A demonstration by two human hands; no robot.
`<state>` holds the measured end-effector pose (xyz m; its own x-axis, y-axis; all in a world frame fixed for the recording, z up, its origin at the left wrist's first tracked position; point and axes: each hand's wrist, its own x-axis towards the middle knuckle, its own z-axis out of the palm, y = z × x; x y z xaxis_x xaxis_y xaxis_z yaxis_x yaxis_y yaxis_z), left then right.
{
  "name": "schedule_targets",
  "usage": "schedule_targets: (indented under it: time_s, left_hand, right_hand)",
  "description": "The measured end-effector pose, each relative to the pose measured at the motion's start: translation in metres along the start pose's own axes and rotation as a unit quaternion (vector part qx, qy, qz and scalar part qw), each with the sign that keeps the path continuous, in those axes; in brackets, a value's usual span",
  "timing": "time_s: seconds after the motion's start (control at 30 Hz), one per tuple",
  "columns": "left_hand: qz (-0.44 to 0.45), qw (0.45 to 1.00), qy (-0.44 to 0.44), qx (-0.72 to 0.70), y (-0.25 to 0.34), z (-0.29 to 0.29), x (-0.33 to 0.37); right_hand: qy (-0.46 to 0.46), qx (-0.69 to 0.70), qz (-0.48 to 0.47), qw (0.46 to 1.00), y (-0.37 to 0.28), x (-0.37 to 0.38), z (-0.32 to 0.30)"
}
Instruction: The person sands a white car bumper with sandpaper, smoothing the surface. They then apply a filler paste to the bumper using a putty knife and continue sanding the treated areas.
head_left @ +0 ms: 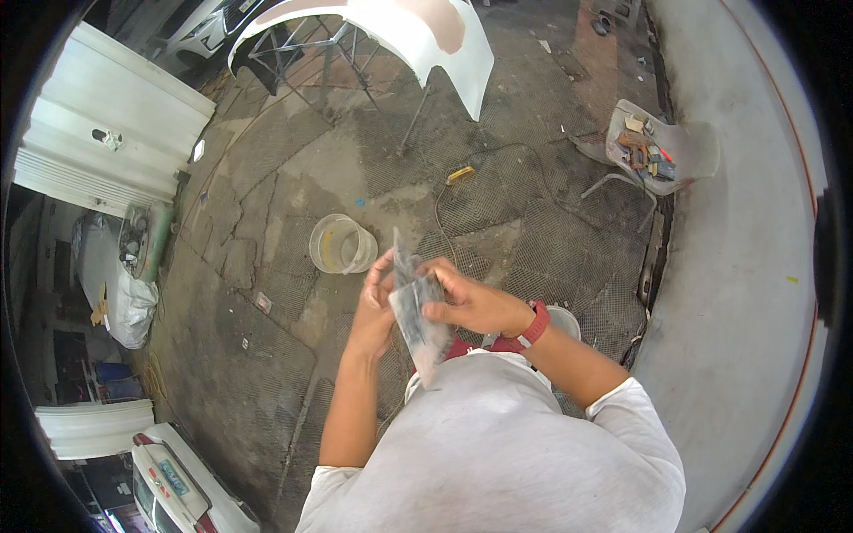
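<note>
Both hands are in front of my waist, with a thin, grey, crumpled sheet (pixel 418 320) between them. It is partly see-through and looks like a plastic bag or packet; its exact kind and contents are hard to make out. My left hand (pixel 378 289) grips the sheet's left side with bent fingers, partly hidden behind it. From the right, my right hand (pixel 466 300) pinches it with thumb on top and fingers curled. One end of the sheet sticks up past my fingers; the lower end hangs over my shirt. A red watch (pixel 535 325) circles my right wrist.
A translucent bucket (pixel 355 250) stands on the worn floor ahead. Beyond it, a white car body panel (pixel 462 75) rests on a metal stand. A yellow tool (pixel 460 175) lies beside a cable. At right, a plastic chair (pixel 697 155) holds several tools near the wall (pixel 737 311).
</note>
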<state>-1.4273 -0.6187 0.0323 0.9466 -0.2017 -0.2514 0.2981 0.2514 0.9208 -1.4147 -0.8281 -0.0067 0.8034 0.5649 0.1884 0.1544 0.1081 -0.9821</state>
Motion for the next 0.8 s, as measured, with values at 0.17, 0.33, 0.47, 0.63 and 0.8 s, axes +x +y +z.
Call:
schedule_targets:
  time_s: [0.17, 0.33, 0.47, 0.63, 0.8]
  left_hand:
    - [0.088, 0.993, 0.074, 0.026, 0.01, -0.009, 0.002]
    - [0.093, 0.981, 0.06, 0.162, 0.0, -0.01, -0.002]
    - [0.073, 0.981, 0.029, 0.178, 0.004, 0.001, -0.008]
    - [0.036, 0.978, 0.013, 0.204, -0.001, 0.01, -0.004]
    - [0.086, 0.964, 0.107, 0.225, -0.005, 0.016, -0.008]
  right_hand:
    - [0.19, 0.505, 0.141, 0.83, 0.017, -0.007, -0.007]
    - [0.19, 0.521, 0.198, 0.808, 0.014, -0.015, -0.007]
    - [0.329, 0.356, 0.061, 0.872, 0.007, 0.019, -0.054]
    - [0.222, -0.136, -0.049, 0.964, 0.014, 0.015, -0.018]
    - [0.41, 0.17, 0.078, 0.893, 0.031, 0.029, -0.038]
